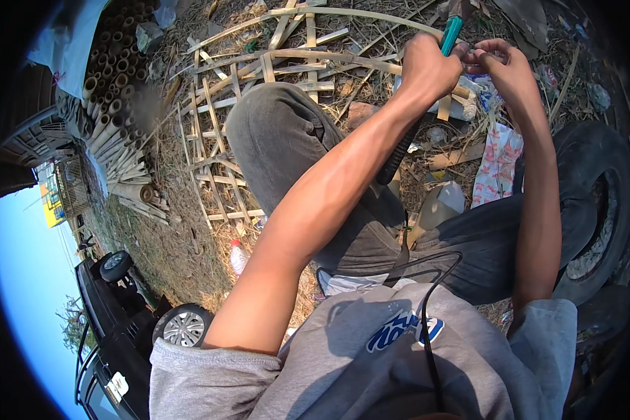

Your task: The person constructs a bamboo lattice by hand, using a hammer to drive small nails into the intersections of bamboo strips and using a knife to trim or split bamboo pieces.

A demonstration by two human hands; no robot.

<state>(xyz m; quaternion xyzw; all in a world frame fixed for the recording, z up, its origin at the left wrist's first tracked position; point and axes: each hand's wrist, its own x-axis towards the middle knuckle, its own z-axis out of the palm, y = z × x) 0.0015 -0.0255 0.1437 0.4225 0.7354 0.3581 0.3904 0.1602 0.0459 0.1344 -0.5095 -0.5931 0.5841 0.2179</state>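
My left hand point(430, 66) is closed around a green handle point(452, 33) that points away from me; the tool's far end is too unclear to name. Close against its fingertips is my right hand point(500, 64), thumb and fingers pinched together on something I cannot make out. A frame of woven split-bamboo strips point(287, 54) lies on the ground beyond and left of my knee, its strips running toward the left hand. Under my left forearm shows a black ribbed grip point(399, 155), partly hidden.
A tire point(612, 210) lies at the right by my leg. Cut bamboo poles point(112, 112) are stacked at far left. A dark vehicle point(112, 315) stands lower left. A bottle point(239, 257), a plastic jug point(441, 203) and a patterned wrapper point(497, 164) lie about on littered straw.
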